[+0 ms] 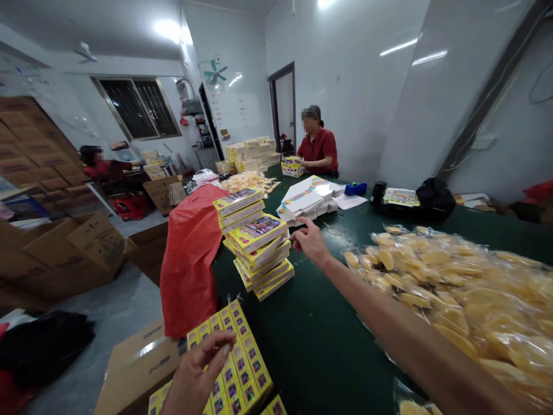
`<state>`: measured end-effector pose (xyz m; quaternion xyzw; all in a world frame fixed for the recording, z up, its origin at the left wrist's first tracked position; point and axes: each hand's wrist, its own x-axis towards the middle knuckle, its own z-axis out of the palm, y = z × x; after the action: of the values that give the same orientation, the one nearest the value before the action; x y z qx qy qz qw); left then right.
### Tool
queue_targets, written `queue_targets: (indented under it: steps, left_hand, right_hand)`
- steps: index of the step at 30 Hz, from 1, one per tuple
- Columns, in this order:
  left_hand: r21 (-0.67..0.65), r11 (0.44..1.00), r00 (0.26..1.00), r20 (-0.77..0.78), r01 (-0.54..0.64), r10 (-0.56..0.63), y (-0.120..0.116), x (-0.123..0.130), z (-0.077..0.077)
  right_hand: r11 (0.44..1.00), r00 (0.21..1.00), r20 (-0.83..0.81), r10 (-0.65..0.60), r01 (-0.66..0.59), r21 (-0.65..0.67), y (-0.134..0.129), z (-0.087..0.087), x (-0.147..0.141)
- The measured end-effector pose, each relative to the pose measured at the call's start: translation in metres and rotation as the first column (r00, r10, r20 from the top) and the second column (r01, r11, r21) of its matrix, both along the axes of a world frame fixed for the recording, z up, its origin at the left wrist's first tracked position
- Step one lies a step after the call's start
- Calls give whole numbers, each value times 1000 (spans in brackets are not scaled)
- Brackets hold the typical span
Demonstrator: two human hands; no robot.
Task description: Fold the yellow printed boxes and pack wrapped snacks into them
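Note:
My right hand (311, 242) reaches forward over the green table, its index finger stretched and the others loosely bent, with nothing in it. Just left of its fingertips stands an uneven stack of flat yellow printed boxes (257, 233). My left hand (196, 369) is low in the view, thumb and fingers slightly apart and holding nothing visible. It hovers over, or rests on, a block of small yellow boxes (244, 351) set in tight rows; contact is unclear. A red plastic sheet (188, 259) hangs over the table's left edge beside the stack.
Clear-wrapped yellow pieces (449, 288) cover the table's right side. White flat cartons (309, 199) lie ahead, with a blue tape dispenser (355, 188) beyond. Across the table, a person in red (319, 147) handles a yellow box. A cardboard carton (138, 366) stands lower left.

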<state>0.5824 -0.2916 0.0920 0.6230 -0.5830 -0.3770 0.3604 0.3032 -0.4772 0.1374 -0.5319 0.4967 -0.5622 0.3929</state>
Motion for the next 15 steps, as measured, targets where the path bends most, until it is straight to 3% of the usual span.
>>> queue_targets:
  steps: [5, 8, 12, 15]
  left_hand:
    - [-14, 996, 996, -24, 88, -88, 4, -12, 2]
    - [-64, 987, 989, -5, 148, -149, 14, -31, 18]
    - [-177, 940, 957, 38, 291, -289, 39, -64, 61]
    - [-208, 822, 837, -24, 530, -546, 73, -82, 77]
  right_hand:
    - [973, 985, -133, 107, -131, -188, 32, 31, 22]
    - [948, 958, -249, 145, -206, -242, 50, 45, 36]
    - [943, 920, -364, 147, -241, -228, 65, 42, 32]
    - [947, 891, -426, 160, -260, -188, 80, 27, 13]
